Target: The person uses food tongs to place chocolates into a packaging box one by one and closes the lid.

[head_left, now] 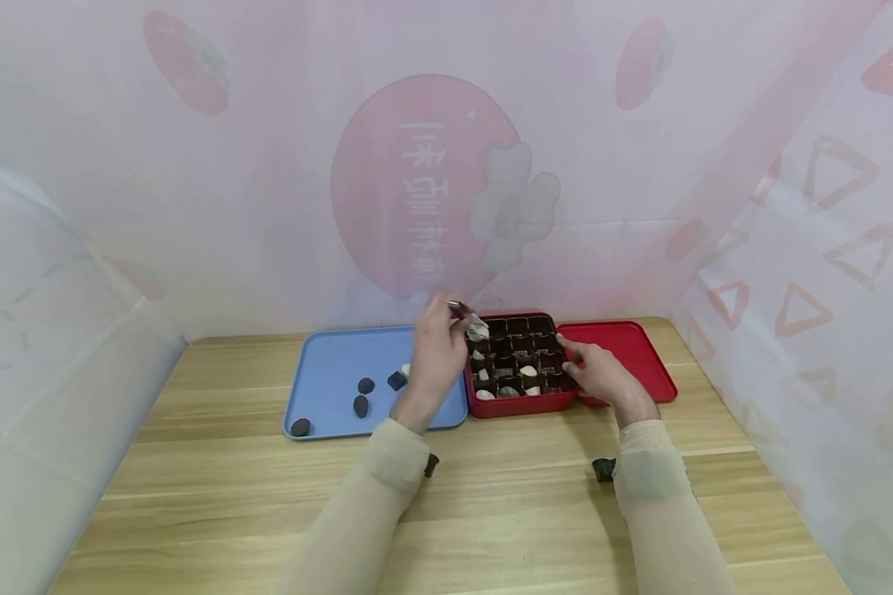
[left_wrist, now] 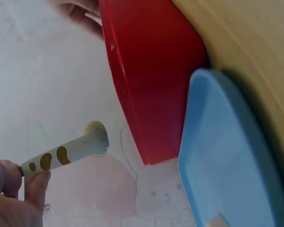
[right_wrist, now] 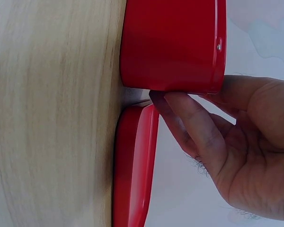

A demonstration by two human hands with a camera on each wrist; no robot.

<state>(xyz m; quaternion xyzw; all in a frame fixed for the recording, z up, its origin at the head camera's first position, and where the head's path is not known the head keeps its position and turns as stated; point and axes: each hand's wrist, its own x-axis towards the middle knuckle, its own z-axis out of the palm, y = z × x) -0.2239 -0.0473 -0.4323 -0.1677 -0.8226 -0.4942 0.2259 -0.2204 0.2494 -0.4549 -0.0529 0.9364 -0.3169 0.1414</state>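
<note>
My left hand (head_left: 437, 347) pinches white tongs (left_wrist: 61, 153) with gold spots by their end. At the scalloped tip is a cream-coloured chocolate (left_wrist: 94, 126), raised over the back left corner of the red box (head_left: 521, 405). Inside the box, a dark brown divider (head_left: 521, 325) forms rows of compartments. Several pale and brown chocolates sit in its left and front cells. My right hand (head_left: 599, 370) grips the box at its right wall, fingers (right_wrist: 191, 118) against the outside and thumb at the rim.
Left of the box lies a blue tray (head_left: 327, 364) with several dark chocolates (head_left: 360, 406) and a pale one partly behind my left hand. A red lid (head_left: 640, 364) lies to the right. Small black objects (head_left: 604, 469) rest on the wooden table (head_left: 513, 512) near my forearms.
</note>
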